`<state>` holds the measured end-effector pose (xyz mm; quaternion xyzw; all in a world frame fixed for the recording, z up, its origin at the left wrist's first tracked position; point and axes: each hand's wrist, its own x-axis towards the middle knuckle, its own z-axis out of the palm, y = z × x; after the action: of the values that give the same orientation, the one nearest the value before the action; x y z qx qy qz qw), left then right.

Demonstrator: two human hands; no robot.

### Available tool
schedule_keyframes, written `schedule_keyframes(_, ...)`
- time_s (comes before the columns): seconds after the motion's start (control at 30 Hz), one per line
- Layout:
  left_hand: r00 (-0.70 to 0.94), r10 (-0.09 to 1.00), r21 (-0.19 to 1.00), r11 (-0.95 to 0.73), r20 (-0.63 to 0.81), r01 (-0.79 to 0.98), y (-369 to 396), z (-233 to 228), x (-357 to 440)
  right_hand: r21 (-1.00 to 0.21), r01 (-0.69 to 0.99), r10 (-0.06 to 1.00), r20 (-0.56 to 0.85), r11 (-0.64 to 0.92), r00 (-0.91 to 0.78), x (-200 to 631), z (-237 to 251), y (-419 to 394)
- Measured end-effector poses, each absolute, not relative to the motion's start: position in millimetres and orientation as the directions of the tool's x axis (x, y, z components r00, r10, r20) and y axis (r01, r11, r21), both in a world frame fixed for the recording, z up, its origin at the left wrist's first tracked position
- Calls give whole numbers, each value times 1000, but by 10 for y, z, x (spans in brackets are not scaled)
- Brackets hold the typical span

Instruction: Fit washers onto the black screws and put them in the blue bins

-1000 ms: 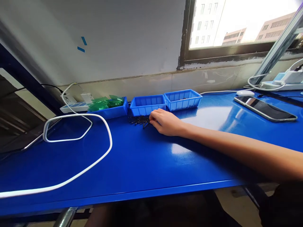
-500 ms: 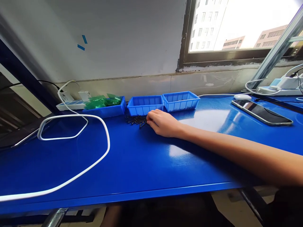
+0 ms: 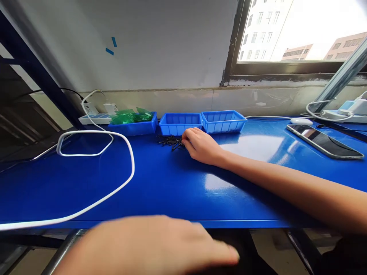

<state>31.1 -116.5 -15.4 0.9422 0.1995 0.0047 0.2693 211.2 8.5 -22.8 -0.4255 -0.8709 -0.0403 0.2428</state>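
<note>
Black screws [image 3: 171, 142] lie in a loose pile just left of centre in the frame, on a glossy blue workbench [image 3: 160, 183] directly in front of the middle of three blue plastic bins. At far left, a white cable [image 3: 126, 152] loops across the bench top and runs off the lower left corner. Behind it, in the upper left, a white power strip [image 3: 94, 119] sits against the wall, beside the left bin [image 3: 134, 128], which is filled with small green bags [image 3: 129, 116]. The middle bin [image 3: 179, 124] and the right bin [image 3: 223, 121] stand side by side, touching, toward the centre. The person's right hand [image 3: 202, 146] reaches in from the right edge, forearm stretched across the bench, palm down, its fingers curled close together with the tips meeting the right edge of the screw pile; whether they pinch a screw cannot be told. Along the bottom of the frame, the left hand [image 3: 149, 244] appears large and blurred near the camera, held flat with fingers together and extended, gripping nothing, over the bench's front edge. At right, a dark smartphone [image 3: 325, 141] lies face up on the bench, with a white mouse [image 3: 301, 121] just behind it. In the upper right, a window [image 3: 301, 30] shows pale buildings in bright daylight.
</note>
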Motion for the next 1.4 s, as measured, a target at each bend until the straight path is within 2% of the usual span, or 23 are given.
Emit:
schedule_keyframes(0.1,826,563,347,-783,38,517,-661,297,261,-140,758,723,451,637,-524,2111,-221,75)
schedule_keyframes(0.17,720,647,209,-762,251,612,-262,400,233,-138,765,722,467,630,-511,2107,-223,73)
schedule_keyframes(0.27,563,721,184,-666,404,722,184,308,240,-130,800,729,516,585,-449,2105,-230,72)
schedule_keyframes(0.33,538,714,134,-649,448,749,330,182,288,-128,830,743,534,543,-404,2108,-234,73)
schedule_keyframes(0.43,666,640,-69,-699,384,711,402,9,412,-116,867,768,532,485,-358,2115,-236,75)
schedule_keyframes(0.5,718,597,-150,-722,357,675,413,-74,489,-105,887,782,526,451,-335,2119,-232,75)
schedule_keyframes(0.73,684,623,-129,-696,380,706,398,-176,496,-64,868,769,498,493,-401,2124,-232,78)
schedule_keyframes(0.93,666,653,-163,-659,360,734,376,-157,501,-35,863,759,494,504,-423,2112,-239,65)
schedule_keyframes(1.4,678,647,-150,-675,350,722,376,-161,505,0,877,774,469,481,-425,2096,-218,45)
